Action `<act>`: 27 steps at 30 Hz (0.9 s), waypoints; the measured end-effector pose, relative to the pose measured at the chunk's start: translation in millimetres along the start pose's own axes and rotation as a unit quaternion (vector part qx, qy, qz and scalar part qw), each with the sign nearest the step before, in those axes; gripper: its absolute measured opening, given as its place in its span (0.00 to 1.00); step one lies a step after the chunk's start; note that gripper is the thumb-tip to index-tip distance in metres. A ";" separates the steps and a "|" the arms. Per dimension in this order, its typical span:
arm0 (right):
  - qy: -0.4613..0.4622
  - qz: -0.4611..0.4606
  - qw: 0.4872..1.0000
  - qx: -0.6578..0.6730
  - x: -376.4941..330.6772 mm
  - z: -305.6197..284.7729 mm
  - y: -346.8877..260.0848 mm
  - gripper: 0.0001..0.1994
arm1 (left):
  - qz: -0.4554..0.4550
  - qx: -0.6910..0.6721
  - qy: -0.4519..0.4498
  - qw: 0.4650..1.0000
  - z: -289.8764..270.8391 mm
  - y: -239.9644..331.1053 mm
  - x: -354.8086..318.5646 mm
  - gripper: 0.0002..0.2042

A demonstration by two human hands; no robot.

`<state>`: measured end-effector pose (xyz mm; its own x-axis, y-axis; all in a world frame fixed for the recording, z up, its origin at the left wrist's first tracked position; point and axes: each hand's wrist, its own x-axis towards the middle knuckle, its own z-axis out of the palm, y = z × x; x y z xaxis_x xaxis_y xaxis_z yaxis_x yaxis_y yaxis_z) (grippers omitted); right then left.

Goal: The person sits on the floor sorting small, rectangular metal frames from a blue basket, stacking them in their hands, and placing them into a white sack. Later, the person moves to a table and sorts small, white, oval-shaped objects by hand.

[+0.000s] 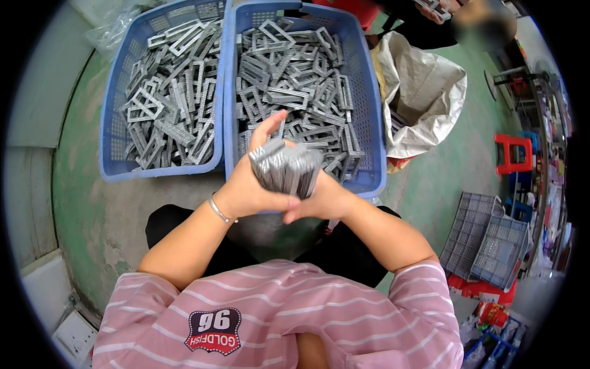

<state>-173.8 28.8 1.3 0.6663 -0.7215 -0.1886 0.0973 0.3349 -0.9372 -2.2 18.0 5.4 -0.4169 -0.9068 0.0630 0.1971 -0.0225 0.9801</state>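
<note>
Between my two hands is a stack of silver rectangular metal frames (284,167), pressed together and slightly blurred. My left hand (246,187) is wrapped round the stack's left side, its thumb in front and a finger pointing up past it. On the other side my right hand (326,198) grips the stack, the thumb below and most fingers hidden behind. Both hands are over the near edge of a blue plastic basket (380,147) full of loose frames of the same kind (295,67). A second blue basket (106,132) to its left holds many more.
Right of the baskets stands an open white woven sack (430,104). A person (424,24) at the far right holds some metal pieces. Grey plastic crates (470,237) and a red stool (514,154) are on the right. Clear plastic bags (107,31) lie at the far left.
</note>
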 end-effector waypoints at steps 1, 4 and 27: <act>0.008 -0.040 0.999 -0.018 -3.1 4.0 0.5 0.35 | 0.031 0.087 -0.040 0.995 -3.0 -0.9 -0.2 0.44; 0.065 -0.035 0.993 -0.089 -14.7 12.1 -0.4 0.33 | 0.059 0.145 -0.094 0.983 -5.3 0.0 3.8 0.48; 0.571 0.059 0.806 0.144 -16.6 -166.9 -65.0 0.16 | -0.206 -0.274 0.193 0.919 -29.3 10.6 0.5 0.14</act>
<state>-314.6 -82.2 16.3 -0.4157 -0.7068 -0.5724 0.3599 0.4501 -0.8172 25.7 5.0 10.3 -0.2305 -0.8537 -0.4670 0.5547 -0.5096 0.6577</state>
